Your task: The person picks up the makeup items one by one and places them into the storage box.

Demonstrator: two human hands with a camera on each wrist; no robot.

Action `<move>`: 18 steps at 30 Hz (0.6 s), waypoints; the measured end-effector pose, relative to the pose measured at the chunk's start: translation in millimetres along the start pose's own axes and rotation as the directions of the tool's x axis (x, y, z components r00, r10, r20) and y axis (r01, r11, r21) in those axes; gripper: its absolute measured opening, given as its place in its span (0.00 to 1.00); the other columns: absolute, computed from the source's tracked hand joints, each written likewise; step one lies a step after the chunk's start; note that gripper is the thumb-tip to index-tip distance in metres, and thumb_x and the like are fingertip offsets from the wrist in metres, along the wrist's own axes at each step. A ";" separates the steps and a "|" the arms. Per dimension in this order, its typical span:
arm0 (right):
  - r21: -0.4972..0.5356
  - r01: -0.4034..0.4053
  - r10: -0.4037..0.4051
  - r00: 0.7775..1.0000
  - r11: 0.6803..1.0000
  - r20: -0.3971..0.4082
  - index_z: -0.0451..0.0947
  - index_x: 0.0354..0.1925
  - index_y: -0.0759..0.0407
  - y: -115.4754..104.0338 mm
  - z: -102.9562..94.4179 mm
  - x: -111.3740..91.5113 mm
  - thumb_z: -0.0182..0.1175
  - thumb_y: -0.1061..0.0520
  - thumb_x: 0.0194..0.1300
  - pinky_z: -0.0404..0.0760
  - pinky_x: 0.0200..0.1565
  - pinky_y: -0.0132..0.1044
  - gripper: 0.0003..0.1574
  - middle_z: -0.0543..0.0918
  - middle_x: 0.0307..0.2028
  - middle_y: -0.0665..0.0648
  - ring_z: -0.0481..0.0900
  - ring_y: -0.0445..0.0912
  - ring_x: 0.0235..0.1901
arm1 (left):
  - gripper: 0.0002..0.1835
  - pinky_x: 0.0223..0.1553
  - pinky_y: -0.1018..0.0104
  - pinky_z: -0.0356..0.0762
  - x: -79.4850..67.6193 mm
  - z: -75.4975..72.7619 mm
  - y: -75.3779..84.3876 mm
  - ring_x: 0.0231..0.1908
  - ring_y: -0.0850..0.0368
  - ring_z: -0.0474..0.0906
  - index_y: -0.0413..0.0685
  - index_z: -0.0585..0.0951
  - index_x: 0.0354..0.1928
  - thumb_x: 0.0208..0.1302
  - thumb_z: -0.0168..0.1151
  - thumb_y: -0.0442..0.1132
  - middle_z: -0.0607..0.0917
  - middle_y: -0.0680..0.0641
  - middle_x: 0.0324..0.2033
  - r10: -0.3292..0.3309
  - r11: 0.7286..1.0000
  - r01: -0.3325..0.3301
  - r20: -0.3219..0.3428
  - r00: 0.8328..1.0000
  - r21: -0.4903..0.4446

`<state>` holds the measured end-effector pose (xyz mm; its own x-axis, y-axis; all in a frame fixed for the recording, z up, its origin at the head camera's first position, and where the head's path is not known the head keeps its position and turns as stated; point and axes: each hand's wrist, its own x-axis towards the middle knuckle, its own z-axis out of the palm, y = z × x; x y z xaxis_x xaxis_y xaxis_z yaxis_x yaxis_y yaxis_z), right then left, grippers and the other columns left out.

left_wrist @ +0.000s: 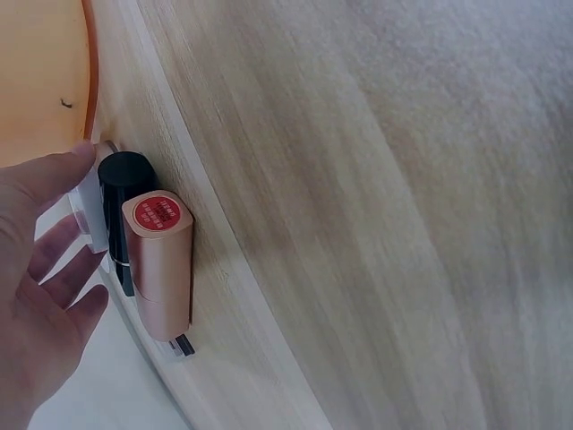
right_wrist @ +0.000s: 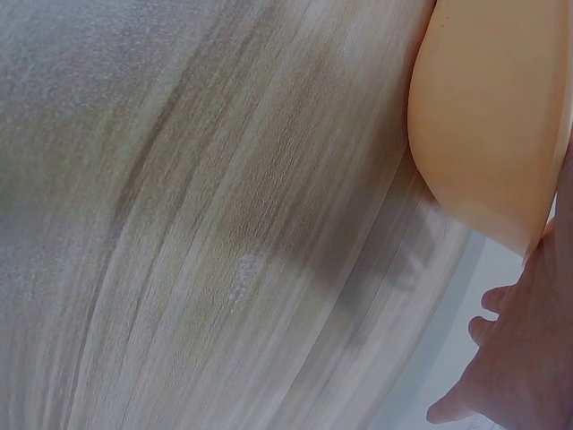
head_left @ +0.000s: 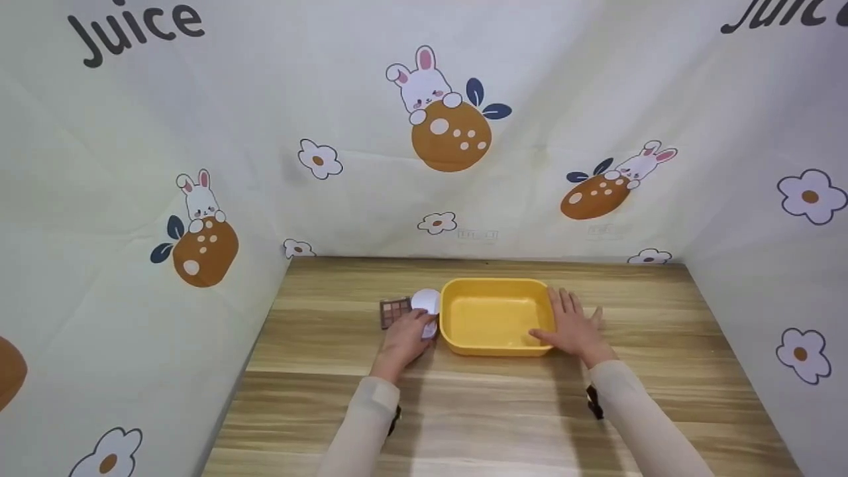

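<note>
A yellow plastic tub point(head_left: 497, 350) stands on the wooden table. My right hand point(head_left: 575, 331) rests over its right rim, thumb inside the tub and the other fingers spread outside. Left of the tub lies a round white compact-like case point(head_left: 425, 300). My left hand point(head_left: 405, 336) holds it at the side, thumb and fingertips around its white edge in the left wrist view. Close by that hand are a black-capped tube point(left_wrist: 125, 175) and a rose-gold lipstick-like case point(left_wrist: 163, 278) with a red label. An eyeshadow palette point(head_left: 395, 313) lies left of the white case.
The wooden table point(head_left: 490, 417) has fabric walls point(head_left: 530, 199) printed with rabbits, oranges and flowers at its back and sides. The tub stands near the back of the table, with only a thumb inside it.
</note>
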<state>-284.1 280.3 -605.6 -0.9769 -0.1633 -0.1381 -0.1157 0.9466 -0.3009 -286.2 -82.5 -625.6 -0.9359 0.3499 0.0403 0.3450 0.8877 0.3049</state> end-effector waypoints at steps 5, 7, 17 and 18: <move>0.008 -0.003 0.003 1.000 1.000 0.003 0.38 0.79 0.60 0.4 0.3 1.0 0.57 0.26 0.63 0.32 0.61 0.86 0.67 0.44 0.78 0.71 0.43 0.70 0.76 | 0.23 0.60 0.52 0.78 0.4 -0.3 1.0 0.57 0.46 0.79 0.51 0.81 0.59 0.60 0.70 0.38 0.81 0.44 0.58 0.010 1.000 -0.010 -0.005 1.000 0.015; 0.007 -0.003 0.003 1.000 1.000 0.000 0.38 0.79 0.60 0.5 0.4 1.1 0.57 0.26 0.63 0.33 0.61 0.86 0.67 0.44 0.78 0.72 0.43 0.70 0.76 | 0.23 0.60 0.52 0.78 0.9 -0.8 1.5 0.57 0.47 0.79 0.52 0.81 0.59 0.60 0.69 0.38 0.81 0.44 0.57 0.004 1.000 -0.004 0.002 1.000 0.014; 0.024 0.001 -0.001 1.000 1.000 -0.011 0.40 0.79 0.59 -1.2 0.2 0.1 0.59 0.28 0.62 0.34 0.62 0.85 0.66 0.47 0.78 0.71 0.43 0.68 0.77 | 0.23 0.56 0.53 0.81 -0.5 -3.9 3.6 0.55 0.47 0.81 0.52 0.81 0.59 0.60 0.71 0.38 0.81 0.45 0.56 -0.005 1.000 0.005 0.017 1.000 0.012; 0.022 0.005 -0.004 1.000 1.000 -0.012 0.40 0.79 0.60 -1.6 0.0 0.0 0.59 0.28 0.62 0.35 0.61 0.85 0.66 0.47 0.77 0.72 0.43 0.69 0.76 | 0.23 0.56 0.53 0.81 -0.7 -4.1 3.8 0.55 0.47 0.81 0.51 0.81 0.59 0.60 0.71 0.38 0.81 0.45 0.56 -0.007 1.000 0.007 0.017 1.000 0.008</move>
<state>-283.9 278.8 -605.1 -0.9784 -0.1641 -0.1254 -0.1162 0.9394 -0.3226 -284.5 -80.6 -620.5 -0.9369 0.3488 0.0219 0.3392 0.8925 0.2971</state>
